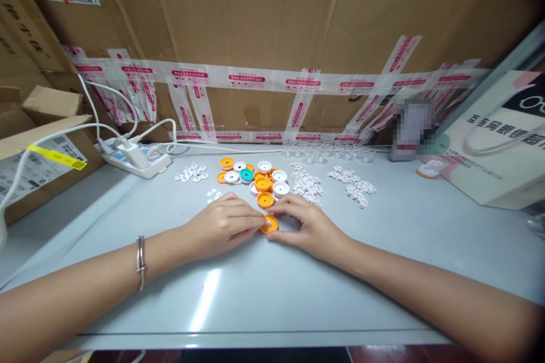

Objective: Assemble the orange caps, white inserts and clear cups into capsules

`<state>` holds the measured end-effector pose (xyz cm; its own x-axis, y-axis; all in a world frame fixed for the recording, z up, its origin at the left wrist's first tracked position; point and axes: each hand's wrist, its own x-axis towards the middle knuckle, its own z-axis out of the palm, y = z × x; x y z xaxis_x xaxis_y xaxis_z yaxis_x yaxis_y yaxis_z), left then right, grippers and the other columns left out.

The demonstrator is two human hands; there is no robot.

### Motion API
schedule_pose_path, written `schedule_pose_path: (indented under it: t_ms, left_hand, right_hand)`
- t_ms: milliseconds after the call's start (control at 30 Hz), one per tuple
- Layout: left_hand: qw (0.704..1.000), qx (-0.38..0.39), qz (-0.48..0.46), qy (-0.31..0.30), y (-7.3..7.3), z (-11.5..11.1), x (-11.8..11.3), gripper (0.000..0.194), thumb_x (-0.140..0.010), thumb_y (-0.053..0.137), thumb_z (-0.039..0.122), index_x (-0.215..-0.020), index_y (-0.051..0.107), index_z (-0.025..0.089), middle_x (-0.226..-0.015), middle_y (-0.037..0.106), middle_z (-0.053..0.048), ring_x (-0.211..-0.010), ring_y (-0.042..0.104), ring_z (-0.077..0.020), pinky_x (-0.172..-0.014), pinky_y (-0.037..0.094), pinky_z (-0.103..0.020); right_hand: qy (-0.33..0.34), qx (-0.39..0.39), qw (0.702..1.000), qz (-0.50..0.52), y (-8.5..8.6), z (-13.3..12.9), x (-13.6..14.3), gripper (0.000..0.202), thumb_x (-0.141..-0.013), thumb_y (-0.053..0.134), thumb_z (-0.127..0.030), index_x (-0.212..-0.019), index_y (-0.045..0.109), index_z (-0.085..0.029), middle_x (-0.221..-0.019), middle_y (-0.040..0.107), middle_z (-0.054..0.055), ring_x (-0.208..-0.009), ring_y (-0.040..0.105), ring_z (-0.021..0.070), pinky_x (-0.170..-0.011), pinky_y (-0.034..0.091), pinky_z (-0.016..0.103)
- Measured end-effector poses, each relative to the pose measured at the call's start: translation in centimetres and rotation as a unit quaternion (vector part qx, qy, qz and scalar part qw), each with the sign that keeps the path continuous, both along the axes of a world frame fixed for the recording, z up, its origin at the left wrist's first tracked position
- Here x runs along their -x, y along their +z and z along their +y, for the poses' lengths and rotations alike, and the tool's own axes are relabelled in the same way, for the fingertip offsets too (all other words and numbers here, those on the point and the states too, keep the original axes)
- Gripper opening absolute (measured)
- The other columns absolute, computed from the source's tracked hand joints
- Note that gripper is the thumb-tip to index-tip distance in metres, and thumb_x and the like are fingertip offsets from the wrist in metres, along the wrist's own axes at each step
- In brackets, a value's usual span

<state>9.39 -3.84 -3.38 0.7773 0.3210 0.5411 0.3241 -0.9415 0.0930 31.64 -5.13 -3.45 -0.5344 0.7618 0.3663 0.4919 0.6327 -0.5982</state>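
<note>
Between thumb and fingers, my right hand (309,226) grips the rim of a shallow orange round cap (271,228) resting on the table. My left hand (225,220) has its fingers pressed together at the cap's left inner side; a small pale bit shows at the fingertips, too small to name. Just beyond lies another orange cap (265,199), near a cluster of orange caps, white caps (281,189) and a teal cap (246,175). Small white discs (214,195) lie behind my left hand. White toothed pieces (307,184) are heaped behind my right hand.
White pegged pieces (191,172) lie at the back left, more toothed pieces (355,186) at the right. Clear plastic cups (327,152) line the back. A power strip (138,160) with cables stands left. Cardboard boxes (255,22) wall the rear; a printed carton (494,147) stands right.
</note>
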Motion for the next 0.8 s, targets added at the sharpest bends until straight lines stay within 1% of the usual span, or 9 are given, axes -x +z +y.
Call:
schedule_pose_path:
  t_ms: [67, 133, 267, 433, 600, 800]
  left_hand:
    - [1.000, 0.011, 0.003, -0.001, 0.05, 0.00, -0.03, 0.021, -0.086, 0.051, 0.013, -0.104, 0.060, 0.019, -0.095, 0.071, -0.002, -0.086, 0.064, -0.0125, -0.075, 0.043, -0.027]
    - [1.000, 0.021, 0.007, -0.004, 0.07, -0.04, -0.06, 0.021, -0.087, 0.050, 0.014, -0.105, 0.060, 0.020, -0.096, 0.071, -0.002, -0.087, 0.064, -0.0123, -0.076, 0.043, -0.027]
    - [0.999, 0.032, 0.021, -0.003, -0.06, -0.01, -0.12, 0.022, -0.087, 0.051, 0.017, -0.107, 0.059, 0.020, -0.101, 0.070, -0.003, -0.090, 0.065, -0.0132, -0.077, 0.043, -0.028]
    - [0.998, 0.055, 0.015, 0.012, -0.15, 0.13, -0.21, 0.023, -0.087, 0.049, 0.016, -0.108, 0.060, 0.019, -0.104, 0.069, -0.004, -0.092, 0.065, -0.0141, -0.078, 0.044, -0.028]
    - [0.997, 0.074, -0.002, 0.020, -0.11, -0.03, -0.28, 0.027, -0.087, 0.049, 0.015, -0.112, 0.058, 0.021, -0.105, 0.069, -0.004, -0.090, 0.064, -0.0144, -0.078, 0.046, -0.028]
    - [0.997, 0.074, -0.008, 0.020, -0.20, -0.04, -0.42, 0.028, -0.087, 0.047, 0.014, -0.113, 0.058, 0.020, -0.104, 0.069, -0.006, -0.089, 0.064, -0.0160, -0.077, 0.048, -0.030]
  right_hand:
    - [0.006, 0.001, 1.000, 0.017, 0.03, -0.03, -0.17, 0.034, -0.071, 0.071, -0.029, -0.102, 0.062, -0.020, -0.100, 0.062, 0.007, -0.091, 0.059, 0.0172, -0.082, 0.048, 0.031]
    - [0.012, 0.001, 0.999, 0.031, 0.06, -0.06, -0.27, 0.032, -0.073, 0.069, -0.028, -0.102, 0.062, -0.019, -0.101, 0.063, 0.007, -0.093, 0.060, 0.0170, -0.083, 0.048, 0.030]
    - [0.011, 0.022, 0.999, 0.036, 0.08, -0.04, -0.21, 0.021, -0.076, 0.065, -0.024, -0.096, 0.063, -0.019, -0.093, 0.067, 0.005, -0.087, 0.062, 0.0161, -0.079, 0.049, 0.029]
    - [-0.007, 0.041, 0.998, 0.044, 0.15, 0.05, -0.07, 0.017, -0.077, 0.064, -0.024, -0.093, 0.064, -0.018, -0.089, 0.068, 0.003, -0.082, 0.064, 0.0145, -0.076, 0.050, 0.026]
    - [-0.005, 0.032, 0.999, 0.043, 0.10, 0.01, -0.15, 0.016, -0.079, 0.062, -0.024, -0.094, 0.065, -0.020, -0.090, 0.069, 0.002, -0.082, 0.064, 0.0141, -0.074, 0.050, 0.025]
    - [0.021, 0.000, 0.999, 0.043, -0.28, 0.10, -0.25, 0.014, -0.082, 0.060, -0.024, -0.093, 0.066, -0.020, -0.089, 0.069, 0.003, -0.083, 0.064, 0.0136, -0.076, 0.049, 0.025]
